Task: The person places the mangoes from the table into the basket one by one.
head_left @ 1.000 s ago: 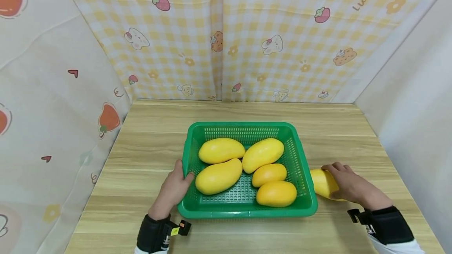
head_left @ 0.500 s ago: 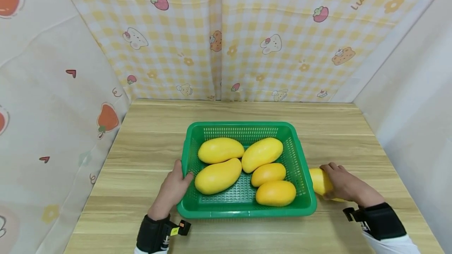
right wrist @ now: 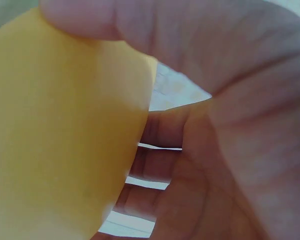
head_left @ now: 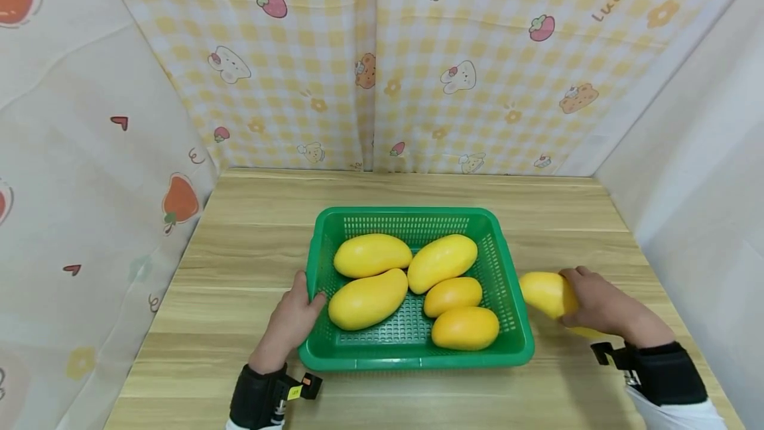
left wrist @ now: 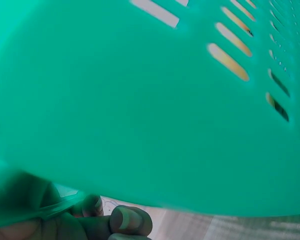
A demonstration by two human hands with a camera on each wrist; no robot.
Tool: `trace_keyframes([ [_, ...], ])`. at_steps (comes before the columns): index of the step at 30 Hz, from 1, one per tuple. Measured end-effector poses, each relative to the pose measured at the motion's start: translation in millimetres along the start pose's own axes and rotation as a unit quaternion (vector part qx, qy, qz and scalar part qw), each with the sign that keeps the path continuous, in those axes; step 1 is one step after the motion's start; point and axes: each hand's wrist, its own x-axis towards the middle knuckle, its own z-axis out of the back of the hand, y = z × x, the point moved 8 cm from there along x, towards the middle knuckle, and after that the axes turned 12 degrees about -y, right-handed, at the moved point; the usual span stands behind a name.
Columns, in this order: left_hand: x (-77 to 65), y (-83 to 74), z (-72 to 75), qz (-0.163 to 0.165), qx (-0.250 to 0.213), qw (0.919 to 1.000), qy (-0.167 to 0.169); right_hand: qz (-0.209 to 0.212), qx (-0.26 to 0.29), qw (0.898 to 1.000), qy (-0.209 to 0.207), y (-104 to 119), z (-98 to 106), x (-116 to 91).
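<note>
In the head view, a green plastic basket [head_left: 418, 362] with slotted walls holds several yellow mangoes [head_left: 369, 298]. My left hand [head_left: 294, 317] grips its left rim, thumb over the inner side and fingers outside; the left wrist view shows those fingers [left wrist: 131, 220] curled under the green edge. To the right of the basket, my right hand [head_left: 601, 304] holds another yellow mango [head_left: 544, 292]. In the right wrist view the thumb [right wrist: 85, 20] lies across this mango [right wrist: 65, 130], with the other fingers around its far side. The palm partly hides it in the head view.
Everything is on a wood-grain table [head_left: 256, 231]. A yellow checked cloth [head_left: 477, 32] hangs behind it, a printed white cloth [head_left: 89, 184] stands at the left, and a plain white sheet [head_left: 704, 151] at the right.
My right hand and the mango in it have shifted slightly; the mango's near-basket end now sits a little higher in view and more of it shows. The left hand and basket stay put.
</note>
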Motion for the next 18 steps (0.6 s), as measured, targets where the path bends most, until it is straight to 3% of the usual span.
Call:
trace_keyframes([
  [6,-1.8,0.0,2.8,0.003,0.004,1.0000,-0.007,-0.001,-0.015,1.000,-0.022,1,33,4],
  [11,-3.1,1.1,2.4,0.002,0.012,0.9999,-0.009,-0.002,-0.023,0.999,-0.027,7,48,6],
  [18,-1.8,-2.4,1.6,0.000,0.022,0.9997,-0.015,0.021,-0.023,0.999,-0.041,34,65,11],
])
